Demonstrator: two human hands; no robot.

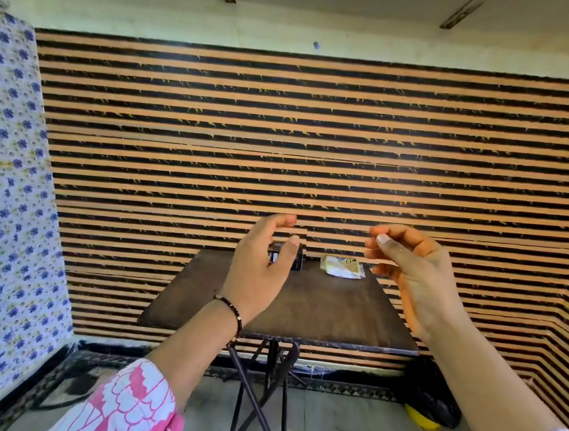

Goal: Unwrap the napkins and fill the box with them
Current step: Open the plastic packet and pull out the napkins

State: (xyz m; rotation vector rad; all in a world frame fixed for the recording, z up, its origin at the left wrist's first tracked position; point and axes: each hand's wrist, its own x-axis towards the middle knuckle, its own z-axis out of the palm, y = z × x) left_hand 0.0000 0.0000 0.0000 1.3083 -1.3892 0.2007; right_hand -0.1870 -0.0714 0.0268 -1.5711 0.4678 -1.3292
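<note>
A small dark box stands at the far edge of a dark wooden folding table, partly hidden behind my left hand. To its right lies a wrapped pack of napkins in clear plastic with yellow print. My left hand is raised in the air in front of the box, fingers curled and apart, holding nothing. My right hand hovers to the right of the napkin pack, palm inward, fingers loosely bent, also empty. Neither hand touches the table or the objects.
The table stands on thin black crossed legs against a wall of orange and black stripes. A blue-flowered cloth hangs at the left. A yellow and black object lies on the floor at the right.
</note>
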